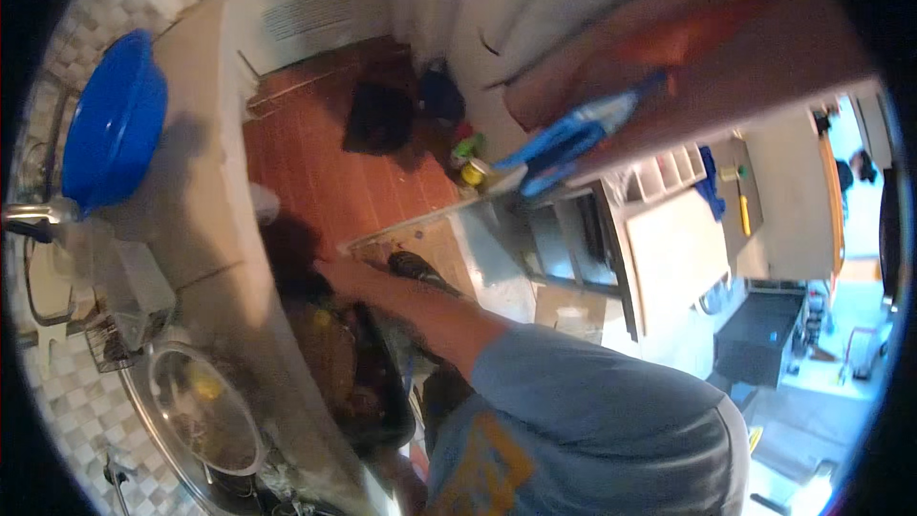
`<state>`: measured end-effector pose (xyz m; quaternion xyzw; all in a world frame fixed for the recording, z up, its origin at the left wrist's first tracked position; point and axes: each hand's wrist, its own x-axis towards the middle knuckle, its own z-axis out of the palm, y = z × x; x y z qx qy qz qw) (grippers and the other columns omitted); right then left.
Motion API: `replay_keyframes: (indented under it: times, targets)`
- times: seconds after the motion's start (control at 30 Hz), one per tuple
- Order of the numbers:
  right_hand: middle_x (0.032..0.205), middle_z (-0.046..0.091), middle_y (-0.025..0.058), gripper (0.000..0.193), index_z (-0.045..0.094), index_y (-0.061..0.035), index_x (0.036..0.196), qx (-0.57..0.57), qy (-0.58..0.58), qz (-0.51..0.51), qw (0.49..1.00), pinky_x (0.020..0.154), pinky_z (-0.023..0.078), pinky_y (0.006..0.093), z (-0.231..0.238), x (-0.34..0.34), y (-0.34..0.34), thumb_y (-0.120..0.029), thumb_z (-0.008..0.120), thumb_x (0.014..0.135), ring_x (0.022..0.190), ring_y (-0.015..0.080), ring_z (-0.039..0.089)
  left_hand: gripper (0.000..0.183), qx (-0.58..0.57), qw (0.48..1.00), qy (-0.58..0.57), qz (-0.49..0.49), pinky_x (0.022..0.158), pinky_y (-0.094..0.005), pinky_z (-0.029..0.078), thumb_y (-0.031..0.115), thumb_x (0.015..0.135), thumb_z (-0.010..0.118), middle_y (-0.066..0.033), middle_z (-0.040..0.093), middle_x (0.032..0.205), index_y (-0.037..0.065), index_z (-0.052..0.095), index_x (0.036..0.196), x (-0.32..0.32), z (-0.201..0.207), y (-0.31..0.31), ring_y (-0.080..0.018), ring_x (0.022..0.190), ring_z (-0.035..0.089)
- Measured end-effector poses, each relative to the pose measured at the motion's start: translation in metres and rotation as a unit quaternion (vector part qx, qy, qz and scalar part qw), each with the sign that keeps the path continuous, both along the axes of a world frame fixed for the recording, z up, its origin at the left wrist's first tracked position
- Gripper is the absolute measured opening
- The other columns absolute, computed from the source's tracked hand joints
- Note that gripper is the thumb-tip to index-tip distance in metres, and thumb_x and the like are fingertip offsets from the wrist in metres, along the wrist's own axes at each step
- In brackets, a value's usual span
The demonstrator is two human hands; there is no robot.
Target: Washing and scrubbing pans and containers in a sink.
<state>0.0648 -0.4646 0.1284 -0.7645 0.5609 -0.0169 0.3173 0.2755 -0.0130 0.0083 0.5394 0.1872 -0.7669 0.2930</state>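
A dark tray-like container [405, 411] with a rounded black rim and brownish contents is tilted beside the counter front, between my two arms. My right arm, in a grey sleeve, stretches across to its far end. There my right hand [332, 272] closes at the container's end, its fingers blurred against a dark shape [291, 253] that I cannot make out. Low in the picture, my left hand [411, 478] is at the container's near end. Its fingers are mostly hidden.
Along the left runs a counter [205, 229] with a blue basin [115, 124], a clear plastic box [134, 287] and a strainer bowl [205, 406] by the sink. A black object [379, 118] lies on the reddish floor [306, 158]. Shelving [573, 234] stands at the right.
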Motion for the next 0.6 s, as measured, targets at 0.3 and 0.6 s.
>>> replay_keyframes:
  times: [0.3,0.6]
  targets:
    - [0.1,0.063,0.0214,0.043,0.06,-0.0049,0.109,-0.054,-0.088,-0.231,0.968,0.085,0.047,0.0437,-0.121,-0.154,0.136,-0.017,0.064,0.067,0.096,0.0361,0.06,0.037,-0.257,0.951,0.072,-0.159,0.088,-0.0431,0.046,0.029,0.084,0.061,-0.0156,0.058,0.11,0.009,0.054,0.114,-0.139,-0.018,-0.167,-0.03,0.099,0.059]
    - [0.105,0.064,0.018,0.044,0.06,-0.0083,0.111,0.137,-0.051,-0.369,0.918,0.084,0.049,0.0417,-0.104,-0.266,0.184,-0.022,0.063,0.07,0.103,0.0324,0.06,0.055,-0.425,0.881,0.087,-0.189,0.093,-0.0429,0.044,0.03,0.081,0.067,-0.0201,0.054,0.118,0.004,0.047,0.124,-0.154,-0.069,-0.254,-0.0323,0.106,0.057]
